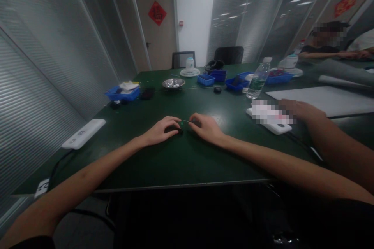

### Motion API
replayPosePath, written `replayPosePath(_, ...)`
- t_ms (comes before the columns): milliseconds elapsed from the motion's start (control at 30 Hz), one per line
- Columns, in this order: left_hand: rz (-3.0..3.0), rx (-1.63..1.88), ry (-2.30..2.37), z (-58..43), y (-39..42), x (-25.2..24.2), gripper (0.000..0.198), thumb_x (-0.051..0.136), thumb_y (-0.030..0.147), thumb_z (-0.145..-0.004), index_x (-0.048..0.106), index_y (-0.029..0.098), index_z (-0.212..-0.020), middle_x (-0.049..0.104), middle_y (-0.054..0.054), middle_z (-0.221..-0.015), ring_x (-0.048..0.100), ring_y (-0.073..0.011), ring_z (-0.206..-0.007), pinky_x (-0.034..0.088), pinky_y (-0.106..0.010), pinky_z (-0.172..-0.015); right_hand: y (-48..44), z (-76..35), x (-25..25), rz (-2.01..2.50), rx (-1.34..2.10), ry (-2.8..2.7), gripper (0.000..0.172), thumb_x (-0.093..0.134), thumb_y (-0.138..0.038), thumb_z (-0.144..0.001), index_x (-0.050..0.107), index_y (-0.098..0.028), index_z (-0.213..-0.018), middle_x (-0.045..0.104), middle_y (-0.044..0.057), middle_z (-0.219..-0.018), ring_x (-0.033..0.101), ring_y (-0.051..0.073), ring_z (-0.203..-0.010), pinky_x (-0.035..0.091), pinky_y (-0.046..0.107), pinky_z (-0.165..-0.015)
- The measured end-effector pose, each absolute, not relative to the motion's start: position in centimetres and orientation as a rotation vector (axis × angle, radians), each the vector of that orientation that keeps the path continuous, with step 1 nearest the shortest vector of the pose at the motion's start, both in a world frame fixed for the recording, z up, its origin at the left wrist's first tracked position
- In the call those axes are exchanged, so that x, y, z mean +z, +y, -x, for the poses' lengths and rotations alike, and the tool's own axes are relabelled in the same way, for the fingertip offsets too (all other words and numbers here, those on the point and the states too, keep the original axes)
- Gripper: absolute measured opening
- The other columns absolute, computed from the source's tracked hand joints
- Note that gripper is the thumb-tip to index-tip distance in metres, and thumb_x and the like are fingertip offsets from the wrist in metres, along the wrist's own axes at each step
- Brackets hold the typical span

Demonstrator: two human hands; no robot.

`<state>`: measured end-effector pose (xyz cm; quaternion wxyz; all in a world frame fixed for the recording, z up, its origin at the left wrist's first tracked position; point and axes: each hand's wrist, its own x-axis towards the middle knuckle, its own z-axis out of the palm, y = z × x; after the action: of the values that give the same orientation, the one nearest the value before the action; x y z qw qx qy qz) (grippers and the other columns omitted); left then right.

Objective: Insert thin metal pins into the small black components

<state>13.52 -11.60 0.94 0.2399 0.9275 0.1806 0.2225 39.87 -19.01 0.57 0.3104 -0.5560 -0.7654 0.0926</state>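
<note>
Both of my hands are close together over the middle of the green table (187, 163). My left hand (160, 130) has its thumb and fingers curled around a small dark piece (180, 130). A tiny green part (181, 123) shows by its fingertips; I cannot tell if it belongs to the dark piece. Opposite, my right hand (206, 126) pinches a thin, pale wire-like piece (186, 121) that points toward the green part. Its fingers hide the other end.
White power strips lie left (84, 134) and right (280, 127), the right one beside another person's hand (300, 111). Farther back are a water bottle (258, 81), a metal bowl (173, 83), a computer mouse (217, 90) and blue trays (206, 80). Another person sits far right.
</note>
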Motion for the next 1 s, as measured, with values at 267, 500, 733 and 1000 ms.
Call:
replayPosePath(267,-2.728,0.503,0.476,-13.6,-10.3,0.4,0.030,0.054,0.030,-0.106,0.064,0.025,-0.134,0.066,-0.008,-0.138,0.056,-0.0246,-0.134,0.039,-0.046,-0.115,-19.2,-39.8,0.8,1.475,0.258,-2.028,0.020,0.059,-0.038,-0.101,0.067,-0.024,-0.114,0.074,0.004,-0.102,0.067,0.020,-0.087,0.047,0.031,-0.072)
replayPosePath(500,-2.734,0.545,0.724,-9.9,-6.9,0.5,0.033,0.052,0.038,-0.105,0.067,0.024,-0.131,0.070,-0.008,-0.128,0.065,-0.0242,-0.118,0.051,-0.042,-0.103,-19.2,-39.9,0.7,1.471,0.267,-2.050,0.021,0.059,-0.039,-0.101,0.067,-0.024,-0.114,0.074,0.004,-0.101,0.067,0.020,-0.086,0.046,0.031,-0.070)
replayPosePath(733,-2.639,0.605,1.166,-4.0,-1.5,0.0,0.039,0.056,0.047,-0.099,0.073,0.022,-0.124,0.072,-0.009,-0.127,0.068,-0.0287,-0.112,0.052,-0.043,-0.100,-19.8,-39.9,1.5,1.446,0.325,-2.066,0.022,0.059,-0.038,-0.101,0.067,-0.023,-0.115,0.073,0.006,-0.105,0.067,0.020,-0.089,0.049,0.031,-0.071)
replayPosePath(1000,-2.384,0.701,1.597,3.4,3.4,-0.5,0.038,0.067,0.047,-0.085,0.078,0.021,-0.111,0.077,-0.010,-0.115,0.071,-0.0310,-0.102,0.052,-0.042,-0.097,-19.7,-39.9,1.3,1.441,0.321,-2.080,0.022,0.060,-0.037,-0.101,0.067,-0.022,-0.115,0.073,0.006,-0.106,0.067,0.020,-0.088,0.048,0.031,-0.071)
